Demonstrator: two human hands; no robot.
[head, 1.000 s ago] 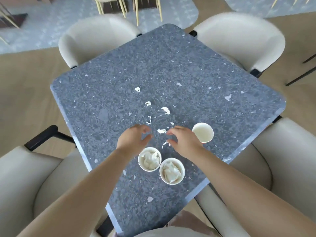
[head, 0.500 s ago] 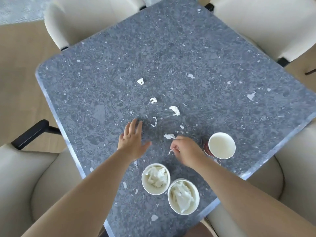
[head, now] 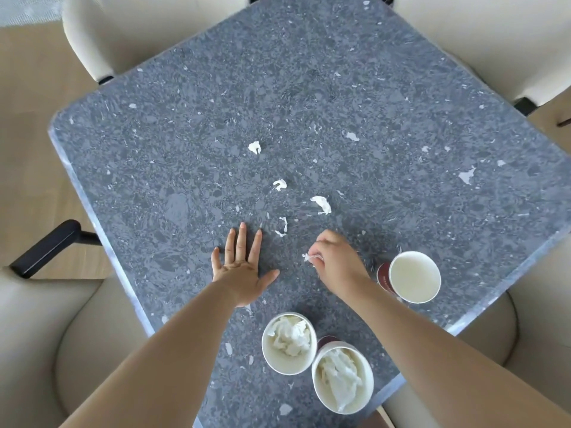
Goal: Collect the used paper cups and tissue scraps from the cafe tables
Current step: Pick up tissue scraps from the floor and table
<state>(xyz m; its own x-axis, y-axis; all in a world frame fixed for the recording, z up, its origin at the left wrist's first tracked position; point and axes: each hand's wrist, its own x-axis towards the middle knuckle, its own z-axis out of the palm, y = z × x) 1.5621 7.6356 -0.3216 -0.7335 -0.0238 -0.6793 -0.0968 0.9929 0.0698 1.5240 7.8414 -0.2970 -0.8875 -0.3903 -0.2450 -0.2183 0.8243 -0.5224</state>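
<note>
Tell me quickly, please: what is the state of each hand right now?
Left hand: open, fingers straight, flat on the table.
Right hand: closed, pinching a tissue scrap.

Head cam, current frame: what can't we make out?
- Head view: empty cup wall print, too small.
- Head view: bottoms of both stuffed cups, hidden by tissue wads.
- Head view: how much tissue scrap the right hand pinches, hidden in its grip.
- Head view: table far corner, cut by top edge.

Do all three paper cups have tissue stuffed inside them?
No, the cup beside the right hand is bare white inside; only the two nearer cups hold crumpled tissue.
</note>
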